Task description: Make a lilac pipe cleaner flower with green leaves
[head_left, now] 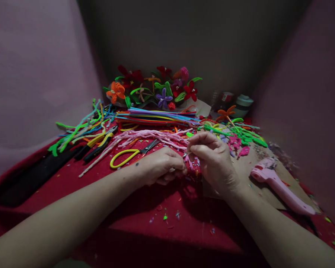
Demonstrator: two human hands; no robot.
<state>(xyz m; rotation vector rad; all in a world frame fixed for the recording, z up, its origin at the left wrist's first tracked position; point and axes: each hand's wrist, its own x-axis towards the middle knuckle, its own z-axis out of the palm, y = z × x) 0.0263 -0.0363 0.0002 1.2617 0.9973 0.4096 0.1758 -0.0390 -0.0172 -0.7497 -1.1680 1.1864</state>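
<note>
My left hand [167, 166] is closed, its fingers curled with the tips pressed together; what it grips is hidden. Close to its right, my right hand [213, 160] pinches with thumb and forefinger, and something thin and too small to name shows at the tips. Short pink pipe cleaner pieces [190, 162] appear between the two hands; whether they are held or lie on the cloth, I cannot tell. Behind my left hand rest yellow-handled scissors [124, 158], blades toward the upper right. A bundle of pink pipe cleaners [145, 136] spreads just beyond both hands.
Pliers [100, 145] and green and blue pipe cleaners [80, 128] lie at left. Further back are a multicoloured bundle [159, 117] and pipe cleaner flowers [163, 98]. A pink glue gun [281, 186] lies on cardboard [245, 178] at right. Scraps dot the red cloth [145, 227].
</note>
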